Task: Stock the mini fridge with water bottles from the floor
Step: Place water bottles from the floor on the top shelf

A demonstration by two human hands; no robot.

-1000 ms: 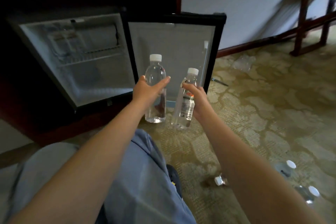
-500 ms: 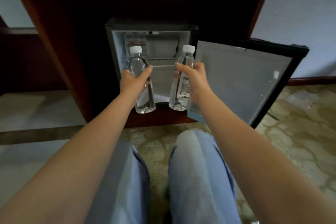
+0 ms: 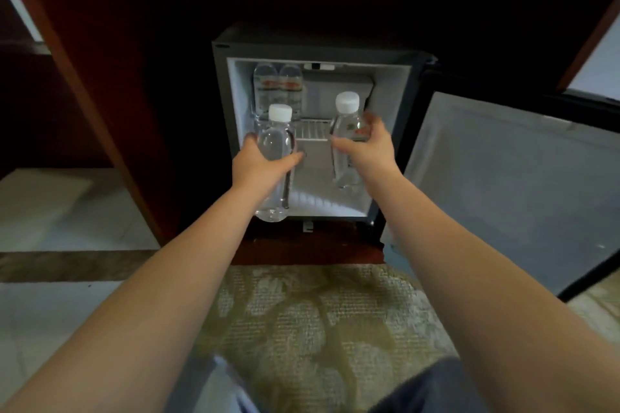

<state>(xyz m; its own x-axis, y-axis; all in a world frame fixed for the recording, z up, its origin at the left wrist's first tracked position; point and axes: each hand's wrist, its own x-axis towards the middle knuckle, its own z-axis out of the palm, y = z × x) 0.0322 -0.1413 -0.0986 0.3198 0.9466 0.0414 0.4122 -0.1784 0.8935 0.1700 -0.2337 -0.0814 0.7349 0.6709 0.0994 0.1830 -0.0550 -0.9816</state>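
Two clear plastic, white-capped water bottles are held upright at the mouth of the small grey mini fridge (image 3: 315,47). The left bottle (image 3: 275,147) is clamped in the grip of the left hand (image 3: 258,168), the right bottle (image 3: 347,126) in that of the right hand (image 3: 370,147). Two labelled bottles (image 3: 278,87) are already stood on the white wire shelf (image 3: 312,129), far left. If either is pushed in too high, the shelf edge could be struck and those neighbours toppled.

Bottles (image 3: 275,157) clear, caps (image 3: 280,112) white; far labels (image 3: 281,85) red-banded. Fridge (image 3: 315,47) black, white inside. Carpet (image 3: 312,322) beige, olive-patterned.
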